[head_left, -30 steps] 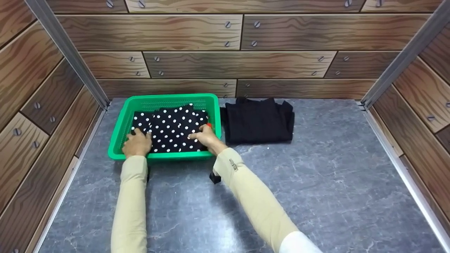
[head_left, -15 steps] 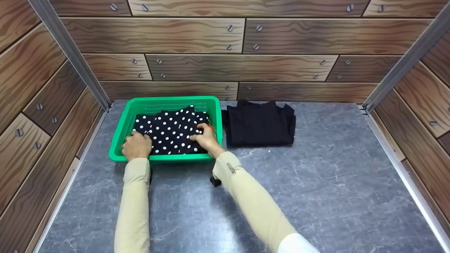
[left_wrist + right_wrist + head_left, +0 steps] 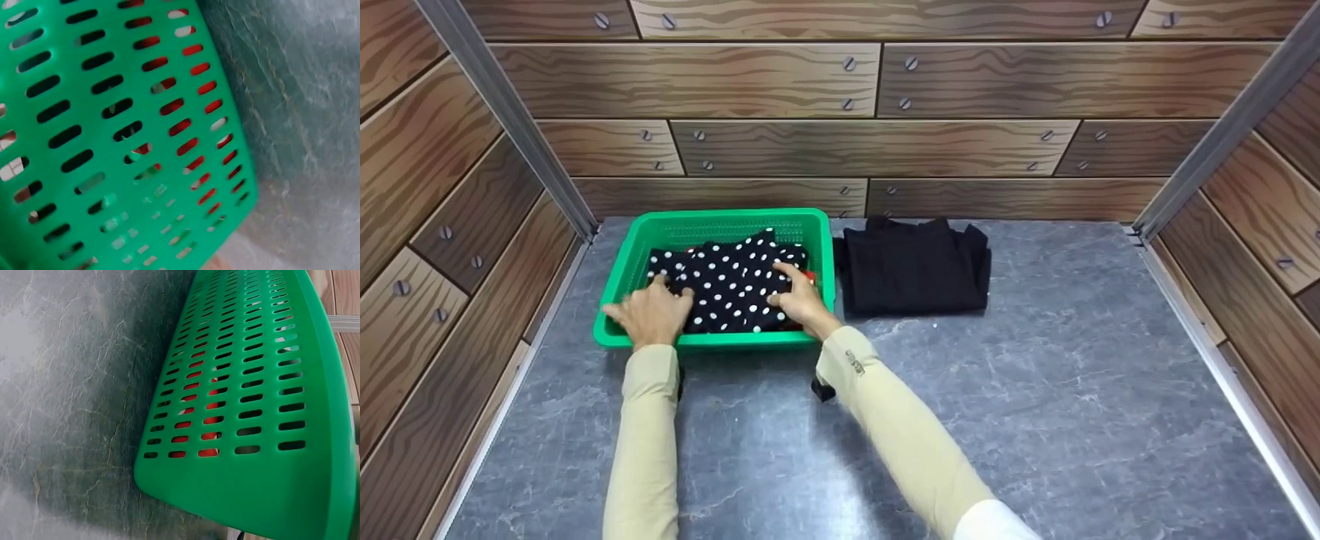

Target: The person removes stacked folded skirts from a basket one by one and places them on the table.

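Inside a green plastic basket [image 3: 712, 340] lies a black cloth with white polka dots [image 3: 727, 281], spread over its contents. My left hand [image 3: 655, 313] is at the basket's front left, fingers spread and the thumb at the cloth's left edge. At the right side my right hand [image 3: 804, 302] rests on the cloth with thumb and forefinger apart. A bit of red [image 3: 810, 277] shows beside the right hand. Both wrist views see mainly the outside of the slotted basket wall [image 3: 62, 185], with red behind its slots; the hands' undersides are hidden.
A folded black cloth [image 3: 915, 270] lies on the grey marbled tabletop [image 3: 1072, 390], just right of the basket. Wood-patterned panels [image 3: 780, 79] with metal framing [image 3: 502, 112] enclose the back and both sides.
My left hand has spread its fingers outward toward the basket's left rim. The right hand stays at nearly the same place on the dotted cloth. A little red now shows at the cloth's back edge.
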`<state>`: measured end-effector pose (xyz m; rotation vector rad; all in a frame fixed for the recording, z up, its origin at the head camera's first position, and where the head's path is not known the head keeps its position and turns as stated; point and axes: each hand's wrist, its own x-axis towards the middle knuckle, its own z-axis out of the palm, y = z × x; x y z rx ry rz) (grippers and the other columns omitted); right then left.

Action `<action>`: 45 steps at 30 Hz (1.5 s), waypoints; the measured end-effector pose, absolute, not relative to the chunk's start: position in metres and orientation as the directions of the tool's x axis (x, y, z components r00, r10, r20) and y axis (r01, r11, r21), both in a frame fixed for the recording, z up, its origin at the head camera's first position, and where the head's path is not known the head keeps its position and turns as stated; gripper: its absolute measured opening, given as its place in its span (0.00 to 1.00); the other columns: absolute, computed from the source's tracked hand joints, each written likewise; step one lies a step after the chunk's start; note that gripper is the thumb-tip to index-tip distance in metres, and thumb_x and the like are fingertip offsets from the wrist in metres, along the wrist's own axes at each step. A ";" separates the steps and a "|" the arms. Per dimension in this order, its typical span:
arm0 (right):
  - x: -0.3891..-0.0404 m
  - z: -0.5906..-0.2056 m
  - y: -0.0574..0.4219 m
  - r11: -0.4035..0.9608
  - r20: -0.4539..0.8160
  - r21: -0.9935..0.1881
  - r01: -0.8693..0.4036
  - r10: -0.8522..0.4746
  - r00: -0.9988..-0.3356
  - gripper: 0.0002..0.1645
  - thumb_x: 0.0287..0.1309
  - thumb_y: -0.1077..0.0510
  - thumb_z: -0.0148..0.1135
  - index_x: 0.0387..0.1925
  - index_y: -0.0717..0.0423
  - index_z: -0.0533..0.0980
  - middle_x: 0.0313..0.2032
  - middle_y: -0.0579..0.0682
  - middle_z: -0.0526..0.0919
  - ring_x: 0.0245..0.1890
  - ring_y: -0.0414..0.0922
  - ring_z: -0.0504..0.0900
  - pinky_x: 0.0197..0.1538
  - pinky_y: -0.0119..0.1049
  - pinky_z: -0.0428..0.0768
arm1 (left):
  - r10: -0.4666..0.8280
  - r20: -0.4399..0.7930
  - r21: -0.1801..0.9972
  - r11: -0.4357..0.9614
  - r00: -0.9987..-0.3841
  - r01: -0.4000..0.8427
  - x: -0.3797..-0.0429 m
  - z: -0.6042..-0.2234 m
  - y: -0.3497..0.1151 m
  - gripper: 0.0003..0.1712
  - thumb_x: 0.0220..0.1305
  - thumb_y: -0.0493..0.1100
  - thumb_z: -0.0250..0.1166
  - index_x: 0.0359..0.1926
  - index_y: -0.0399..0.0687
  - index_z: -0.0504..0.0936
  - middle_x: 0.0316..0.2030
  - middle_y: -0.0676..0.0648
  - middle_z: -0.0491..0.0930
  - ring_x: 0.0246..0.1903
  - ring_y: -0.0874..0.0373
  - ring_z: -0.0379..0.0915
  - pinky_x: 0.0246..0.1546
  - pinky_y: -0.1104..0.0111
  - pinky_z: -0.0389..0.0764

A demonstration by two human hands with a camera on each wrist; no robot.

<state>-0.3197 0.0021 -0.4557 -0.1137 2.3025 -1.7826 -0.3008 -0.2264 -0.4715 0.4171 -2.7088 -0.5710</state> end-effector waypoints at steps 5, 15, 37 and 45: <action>-0.320 -0.456 0.003 0.243 -0.152 -0.965 0.095 -0.227 -0.962 0.47 0.53 0.80 0.55 0.75 0.55 0.64 0.75 0.60 0.59 0.51 0.49 0.73 0.49 0.36 0.77 | -0.270 0.054 0.536 0.820 -0.961 -0.200 -0.303 -0.466 -0.235 0.37 0.65 0.53 0.61 0.71 0.40 0.71 0.53 0.30 0.81 0.54 0.27 0.71 0.59 0.35 0.59; -0.320 -0.457 0.006 0.201 -0.242 -0.961 0.188 -0.296 -0.924 0.50 0.48 0.80 0.52 0.75 0.52 0.65 0.74 0.60 0.59 0.20 0.37 0.59 0.29 0.29 0.65 | -0.015 -0.221 0.767 0.615 -0.975 -0.183 -0.310 -0.467 -0.264 0.40 0.70 0.44 0.61 0.78 0.44 0.59 0.71 0.28 0.60 0.27 0.55 0.76 0.33 0.65 0.79; -0.319 -0.456 0.002 0.267 -0.258 -0.946 0.184 -0.275 -0.926 0.45 0.58 0.79 0.52 0.76 0.52 0.63 0.76 0.59 0.57 0.20 0.38 0.59 0.26 0.29 0.62 | 0.118 -0.213 0.834 0.539 -0.970 -0.118 -0.310 -0.458 -0.275 0.35 0.69 0.35 0.56 0.76 0.41 0.63 0.75 0.32 0.56 0.33 0.53 0.63 0.46 0.62 0.68; -0.325 -0.435 0.016 0.234 -0.167 -0.968 0.095 -0.311 -0.936 0.47 0.57 0.80 0.50 0.77 0.51 0.62 0.77 0.55 0.56 0.39 0.38 0.69 0.25 0.27 0.65 | 0.032 -0.082 0.806 0.590 -0.996 -0.048 -0.311 -0.430 -0.259 0.26 0.72 0.41 0.56 0.67 0.36 0.75 0.68 0.32 0.69 0.67 0.37 0.64 0.66 0.47 0.65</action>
